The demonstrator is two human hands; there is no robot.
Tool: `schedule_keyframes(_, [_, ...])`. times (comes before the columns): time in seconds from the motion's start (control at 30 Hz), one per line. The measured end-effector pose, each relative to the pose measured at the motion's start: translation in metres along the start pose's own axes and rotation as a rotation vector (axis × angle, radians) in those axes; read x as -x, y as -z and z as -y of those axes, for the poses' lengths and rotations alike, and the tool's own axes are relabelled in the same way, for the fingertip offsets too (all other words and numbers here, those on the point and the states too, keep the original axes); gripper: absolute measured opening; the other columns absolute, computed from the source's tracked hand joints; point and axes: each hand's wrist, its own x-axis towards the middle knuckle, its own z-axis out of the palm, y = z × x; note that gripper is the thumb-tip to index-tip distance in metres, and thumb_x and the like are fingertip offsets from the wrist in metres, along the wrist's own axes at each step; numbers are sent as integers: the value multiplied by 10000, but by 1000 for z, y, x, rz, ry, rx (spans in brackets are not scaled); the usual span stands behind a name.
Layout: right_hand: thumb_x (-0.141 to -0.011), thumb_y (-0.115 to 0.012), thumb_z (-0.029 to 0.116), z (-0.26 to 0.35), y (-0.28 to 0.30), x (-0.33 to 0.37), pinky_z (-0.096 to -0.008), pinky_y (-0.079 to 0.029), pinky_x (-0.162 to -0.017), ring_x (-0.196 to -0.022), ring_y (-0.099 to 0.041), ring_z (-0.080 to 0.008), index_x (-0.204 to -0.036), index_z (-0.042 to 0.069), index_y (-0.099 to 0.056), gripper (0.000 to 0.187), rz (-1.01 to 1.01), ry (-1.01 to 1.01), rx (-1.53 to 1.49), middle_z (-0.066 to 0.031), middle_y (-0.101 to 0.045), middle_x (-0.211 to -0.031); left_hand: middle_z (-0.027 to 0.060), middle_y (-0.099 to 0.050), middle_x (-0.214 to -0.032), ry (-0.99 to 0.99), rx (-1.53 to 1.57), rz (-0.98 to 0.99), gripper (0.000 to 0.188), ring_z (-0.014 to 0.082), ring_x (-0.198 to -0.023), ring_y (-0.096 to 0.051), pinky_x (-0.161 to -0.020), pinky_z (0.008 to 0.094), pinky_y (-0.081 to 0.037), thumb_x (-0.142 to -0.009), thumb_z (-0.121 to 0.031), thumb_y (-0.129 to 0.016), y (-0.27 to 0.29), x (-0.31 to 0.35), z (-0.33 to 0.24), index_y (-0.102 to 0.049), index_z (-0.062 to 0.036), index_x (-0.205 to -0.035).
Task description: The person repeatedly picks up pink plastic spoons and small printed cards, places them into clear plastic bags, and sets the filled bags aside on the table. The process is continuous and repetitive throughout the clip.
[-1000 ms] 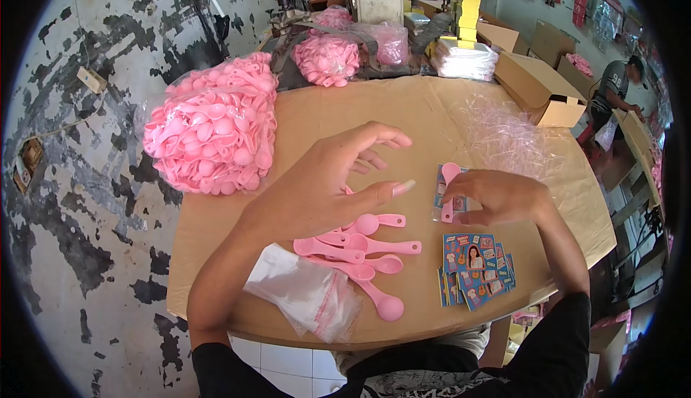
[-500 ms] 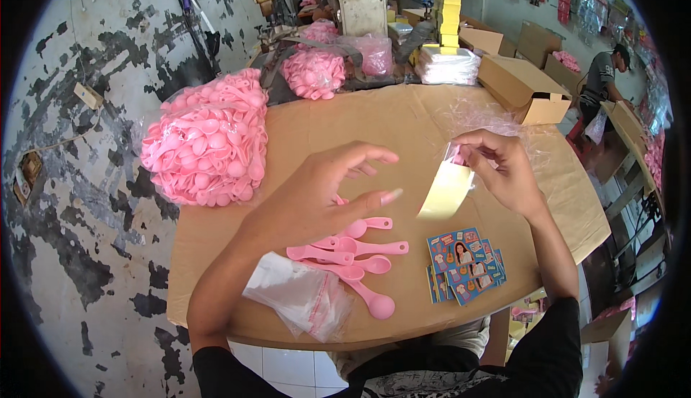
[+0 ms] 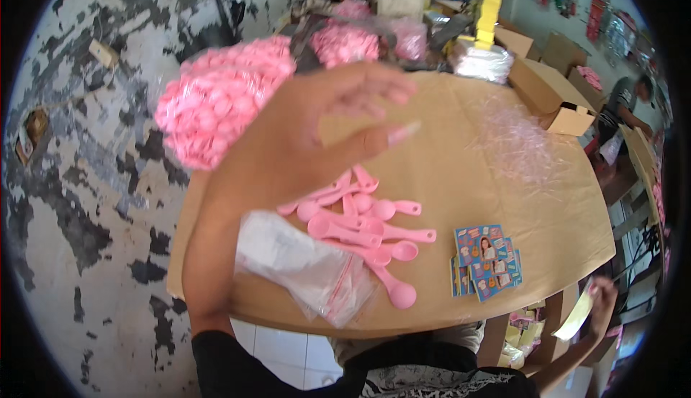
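My left hand (image 3: 309, 128) hovers over the left part of the table, fingers apart and holding nothing. Beneath it lies a loose heap of pink plastic spoons (image 3: 374, 232). Beside them is a stack of clear plastic bags (image 3: 288, 261) with a reddish strip. Out past the table's right edge, my right hand (image 3: 604, 306) pinches a small packet with a pale yellow card (image 3: 574, 317); it is slightly blurred. A small pile of blue printed cards (image 3: 489, 261) rests near the table's front edge.
A big bag of pink spoons (image 3: 216, 103) stands at the back left. Plastic scraps (image 3: 522, 146) lie on the right, near a cardboard box (image 3: 551, 96). Below the right edge, an open box (image 3: 529, 329) holds yellow packets. Another person (image 3: 626, 106) works at far right.
My right hand has swung from above the table to the lower right, beyond its edge, carrying the packet. My left hand stays raised and open. The whole view has shifted slightly.
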Motion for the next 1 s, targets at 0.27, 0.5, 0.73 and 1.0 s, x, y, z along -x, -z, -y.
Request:
schedule_keyframes(0.27, [-968,-526,201,56,22,-22,-240,-417,-731,-878,-552,-128,-1094,-6,-602,254,31,-274,330,-51,-607,-1020,61,-664,-1041,12,46,61,225,115,-964,-621,-793,262,-504,-887,-72,-633,8,5,1,-635,-25,-1108])
schedule_keyframes(0.5, [-788,-646,-14,259,-240,-113,-332,-527,-711,-810,-673,-229,-1007,12,-650,220,807,462,-251,-119,-671,-901,94,-682,-1011,440,-170,642,164,171,-896,-652,-796,293,-504,-852,-88,-681,7,63,-27,-652,-45,-1008])
schedule_keyframes(0.73, [-860,-655,310,314,-391,-86,-396,-483,-683,-761,-613,-272,-884,39,-647,272,903,1052,-171,-111,-611,-777,134,-523,-1340,509,-251,289,513,323,-1240,-495,-1009,410,-406,-756,-180,-770,-46,175,-45,-581,-80,-1222])
schedule_keyframes(1.0, [-856,-651,284,329,-390,-94,-393,-471,-655,-682,-622,-267,-826,45,-665,242,1247,798,-178,-115,-645,-730,132,-509,-1377,494,-501,-112,578,355,-1324,-413,-1103,519,-272,-751,-348,-755,-99,219,-38,-590,-58,-1223])
